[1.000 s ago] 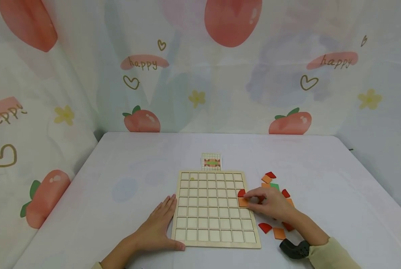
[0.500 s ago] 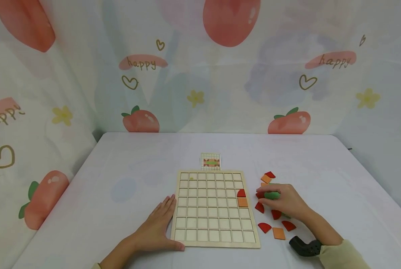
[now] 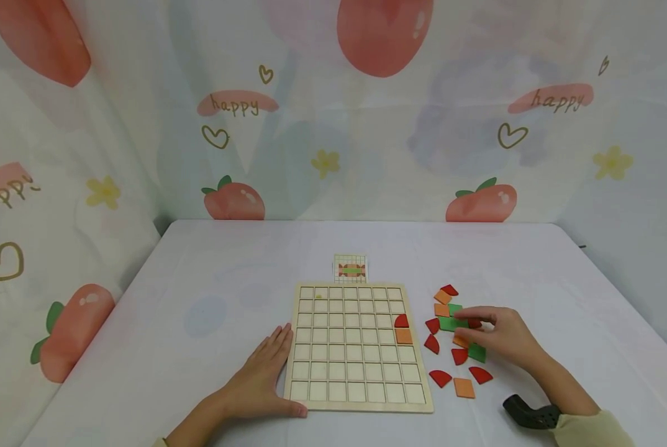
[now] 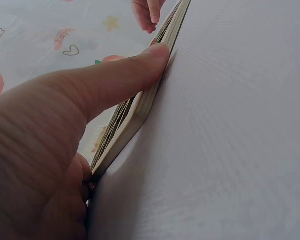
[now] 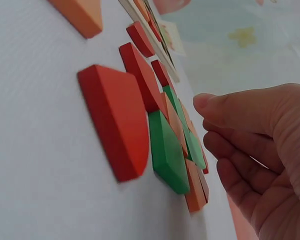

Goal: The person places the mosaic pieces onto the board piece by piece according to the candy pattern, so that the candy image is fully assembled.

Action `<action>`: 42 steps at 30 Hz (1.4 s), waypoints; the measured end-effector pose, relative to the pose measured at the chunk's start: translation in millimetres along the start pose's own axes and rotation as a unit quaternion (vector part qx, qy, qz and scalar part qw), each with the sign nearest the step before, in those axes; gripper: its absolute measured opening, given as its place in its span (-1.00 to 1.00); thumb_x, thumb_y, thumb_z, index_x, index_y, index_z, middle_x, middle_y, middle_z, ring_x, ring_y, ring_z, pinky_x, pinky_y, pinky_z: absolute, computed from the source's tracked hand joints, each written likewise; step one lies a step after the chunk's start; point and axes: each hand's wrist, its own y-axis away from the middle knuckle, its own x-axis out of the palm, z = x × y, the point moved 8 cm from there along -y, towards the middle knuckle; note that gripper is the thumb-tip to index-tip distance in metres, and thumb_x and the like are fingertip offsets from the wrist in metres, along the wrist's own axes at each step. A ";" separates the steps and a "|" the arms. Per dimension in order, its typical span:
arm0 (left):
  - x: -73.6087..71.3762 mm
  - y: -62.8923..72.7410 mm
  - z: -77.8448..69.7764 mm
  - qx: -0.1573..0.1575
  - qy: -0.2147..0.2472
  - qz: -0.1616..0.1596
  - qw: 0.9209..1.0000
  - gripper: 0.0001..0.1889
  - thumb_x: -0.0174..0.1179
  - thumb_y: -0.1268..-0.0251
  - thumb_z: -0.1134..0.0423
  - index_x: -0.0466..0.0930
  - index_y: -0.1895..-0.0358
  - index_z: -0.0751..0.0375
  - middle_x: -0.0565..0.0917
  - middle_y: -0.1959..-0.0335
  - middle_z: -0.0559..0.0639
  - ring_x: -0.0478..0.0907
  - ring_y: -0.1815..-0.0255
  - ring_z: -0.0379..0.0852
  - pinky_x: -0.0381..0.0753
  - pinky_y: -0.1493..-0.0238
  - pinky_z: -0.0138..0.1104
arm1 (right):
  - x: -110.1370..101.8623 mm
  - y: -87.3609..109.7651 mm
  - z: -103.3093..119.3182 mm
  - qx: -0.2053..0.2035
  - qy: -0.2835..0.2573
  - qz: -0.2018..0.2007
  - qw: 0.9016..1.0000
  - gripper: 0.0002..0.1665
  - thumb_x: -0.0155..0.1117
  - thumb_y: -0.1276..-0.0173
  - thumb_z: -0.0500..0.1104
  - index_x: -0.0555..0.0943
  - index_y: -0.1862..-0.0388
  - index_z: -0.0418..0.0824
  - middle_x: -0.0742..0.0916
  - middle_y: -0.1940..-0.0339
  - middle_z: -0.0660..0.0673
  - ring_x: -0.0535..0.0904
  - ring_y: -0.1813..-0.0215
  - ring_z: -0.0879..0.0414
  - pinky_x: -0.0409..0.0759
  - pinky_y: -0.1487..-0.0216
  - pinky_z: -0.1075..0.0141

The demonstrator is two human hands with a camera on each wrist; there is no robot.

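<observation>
A wooden grid board (image 3: 361,408) lies on the white table. My left hand (image 3: 261,379) rests along its left side, fingers straight, with the thumb (image 4: 140,70) against the front edge in the left wrist view. In the right column sit a red quarter-circle tile (image 3: 402,321) and, just below it, an orange square tile (image 3: 403,336). To the right of the board, my right hand (image 3: 507,335) hovers over loose tiles, thumb and forefinger apart near green square tiles (image 3: 448,323). Nothing shows between its fingers in the right wrist view.
Several red quarter-circle tiles (image 3: 440,378), orange squares (image 3: 464,388) and green squares (image 3: 477,352) are scattered right of the board. A small pattern card (image 3: 350,269) lies behind the board. A black curved device (image 3: 531,413) sits at the right wrist.
My right hand has let go of the orange square tile in the board's right column and moved right, over the loose tiles. My left hand has stayed at the board's edge.
</observation>
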 end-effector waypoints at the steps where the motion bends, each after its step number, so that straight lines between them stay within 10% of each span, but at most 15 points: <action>1: 0.0 0.1 0.0 0.001 -0.002 0.000 1.000 0.32 0.12 0.26 -0.54 -0.23 -0.44 0.32 -0.22 -0.47 0.08 -0.35 -0.45 -0.04 -0.20 -0.36 -0.08 | -0.9 0.5 -1.6 0.003 0.001 -0.001 1.000 -0.60 0.44 -0.06 -0.05 0.68 0.12 -0.20 0.70 0.24 -0.04 0.49 0.18 0.04 0.51 0.09 0.03; 30: -0.3 0.4 -3.1 0.010 -0.001 -0.003 1.000 0.31 0.12 0.24 -0.53 -0.25 -0.44 0.32 -0.22 -0.47 0.08 -0.35 -0.45 -0.04 -0.22 -0.36 -0.10 | -9.0 -0.4 -40.3 0.091 -0.011 -0.010 0.996 -0.53 0.36 -0.17 -0.10 0.60 0.01 -0.37 0.68 0.11 -0.25 0.46 -0.06 -0.20 0.48 0.02 -0.07; 42: -1.1 1.4 -3.7 0.010 0.004 -0.003 1.000 0.31 0.14 0.24 -0.52 -0.24 -0.44 0.33 -0.22 -0.47 0.08 -0.35 -0.45 -0.04 -0.22 -0.36 -0.10 | -10.5 -4.2 -52.1 0.097 -0.021 -0.007 0.995 -0.49 0.36 -0.17 -0.03 0.60 0.00 -0.35 0.69 0.13 -0.21 0.52 0.02 -0.12 0.47 0.26 0.56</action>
